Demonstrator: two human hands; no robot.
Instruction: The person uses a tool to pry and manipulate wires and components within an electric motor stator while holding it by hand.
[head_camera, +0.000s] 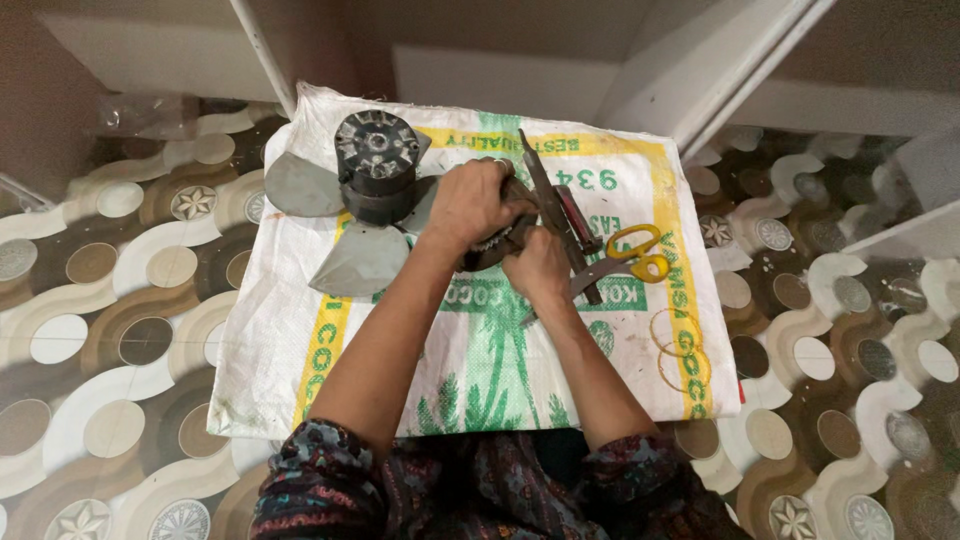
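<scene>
- The left hand (472, 200) is clenched over a dark, round, toothed part (495, 245), gripping it from above near the middle of the sack.
- The right hand (540, 268) is closed around a dark-handled tool (575, 262), pressed just beside the same part.
- A long dark blade-like tool (540, 175) lies angled just beyond the hands.
- Yellow-handled scissors (640, 252) lie to the right, near the right hand.
- A black fan motor (377, 160) with grey blades (300, 185) sits to the left, close to the left hand.
- Everything rests on a white woven sack (270, 350) printed in green and yellow, spread over a patterned floor (100, 300).
</scene>
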